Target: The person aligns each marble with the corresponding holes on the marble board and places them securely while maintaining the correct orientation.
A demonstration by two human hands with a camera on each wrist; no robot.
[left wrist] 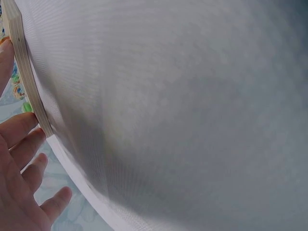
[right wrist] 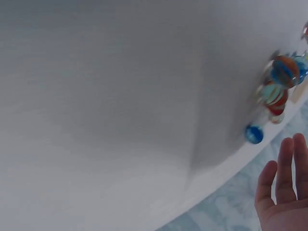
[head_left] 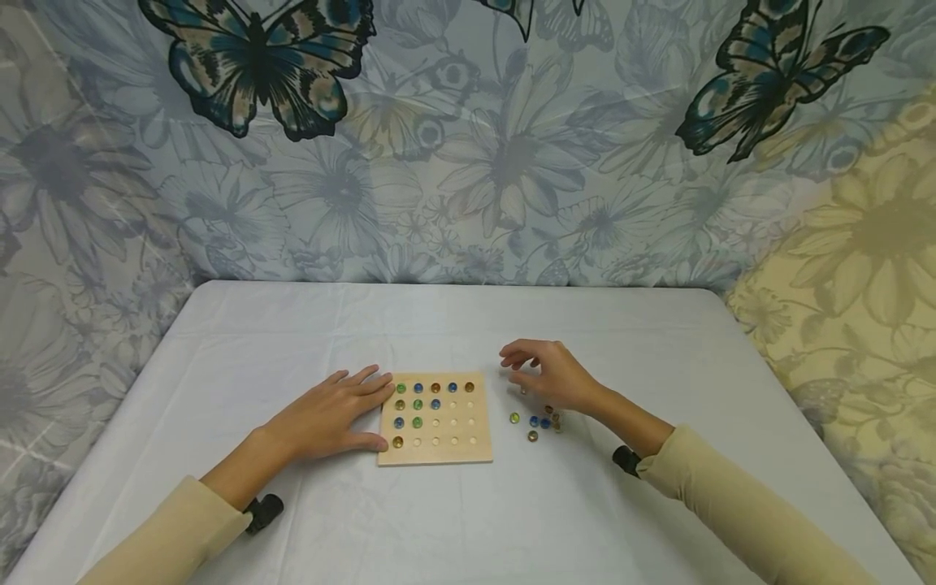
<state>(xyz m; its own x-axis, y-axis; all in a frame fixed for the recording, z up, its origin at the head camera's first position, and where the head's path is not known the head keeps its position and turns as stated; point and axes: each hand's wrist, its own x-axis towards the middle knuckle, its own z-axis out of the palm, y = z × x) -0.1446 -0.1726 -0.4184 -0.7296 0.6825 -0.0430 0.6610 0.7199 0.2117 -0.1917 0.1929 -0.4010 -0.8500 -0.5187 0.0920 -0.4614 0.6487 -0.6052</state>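
Observation:
A square wooden board (head_left: 444, 452) with rows of round hollows lies mid-table. Coloured glass marbles fill its whole back row and part of the other rows, towards the left side. My left hand (head_left: 338, 413) lies spread against the board's left edge, fingertips near the back corner and thumb near the front one. In the left wrist view the left fingers (left wrist: 19, 130) touch the board's side (left wrist: 30, 82). To the right of the board, my right hand (head_left: 548, 375) hovers behind loose marbles, its fingers loosely bent, with nothing visible between them.
Several loose marbles, among them a green one (head_left: 514, 418) and an amber one (head_left: 532, 436), lie on the white tablecloth (head_left: 468, 520) right of the board. A blue marble (right wrist: 254, 134) sits apart from the cluster in the right wrist view. Butterfly-patterned fabric (head_left: 512, 162) hangs behind.

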